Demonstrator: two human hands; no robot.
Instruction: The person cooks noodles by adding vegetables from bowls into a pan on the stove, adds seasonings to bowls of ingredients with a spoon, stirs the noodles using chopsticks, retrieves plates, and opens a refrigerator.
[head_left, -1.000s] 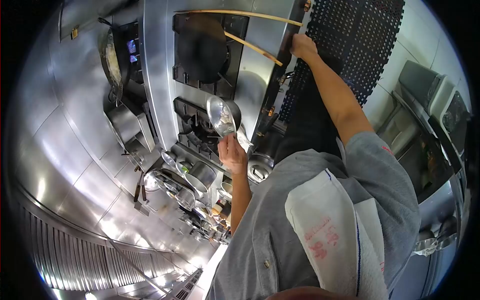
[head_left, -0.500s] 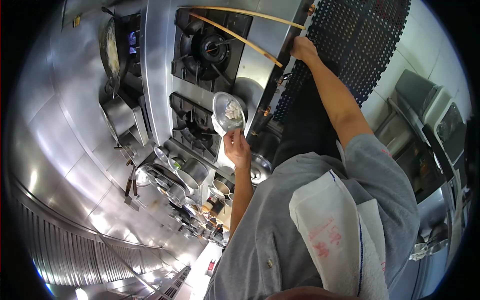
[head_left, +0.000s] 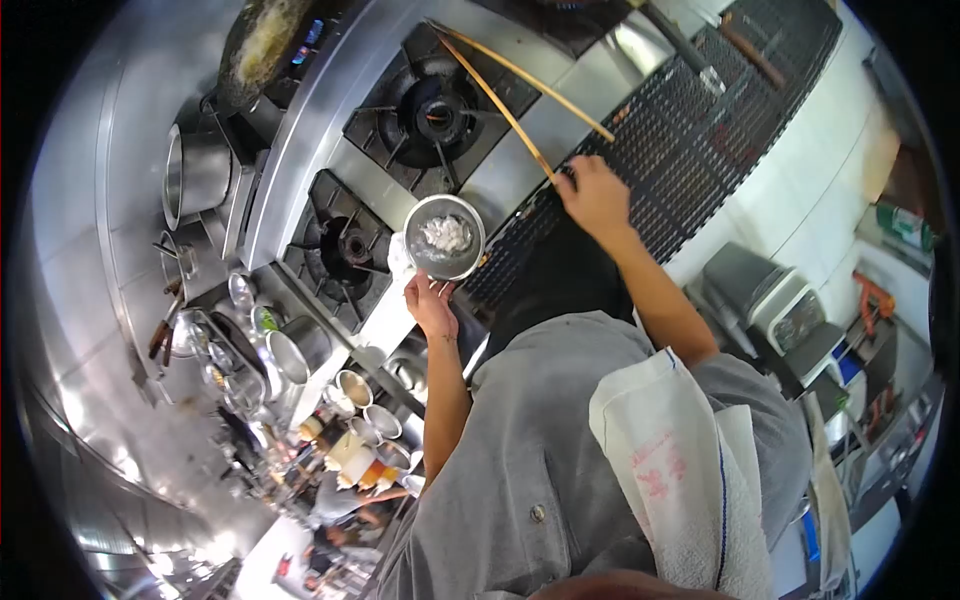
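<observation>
A round bowl (head_left: 462,268) holds whitish, wet-looking pieces of food (head_left: 447,233). My left hand (head_left: 433,305) is closed on the rim nearest me, so the bowl hangs in front of the stove's edge. Two long wooden chopsticks (head_left: 500,100) lie across the stove beside a burner, their near ends spread apart. At the end of the nearer stick is my right hand (head_left: 597,200), fingers bent. Whether they grip the stick or only lie beside it cannot be made out. A white cloth (head_left: 400,258) shows next to the bowl.
Two gas burners, one farther (head_left: 435,115) and one at left (head_left: 350,245), are set in the steel stove. A pan (head_left: 262,50) and a pot (head_left: 200,175) stand behind. Several bowls and containers (head_left: 355,388) crowd the left. A black perforated mat (head_left: 690,110) covers the floor.
My right hand has come from the stove's front edge to the nearer chopstick's end. The bowl is more level and seen from above. The view has turned and shifted.
</observation>
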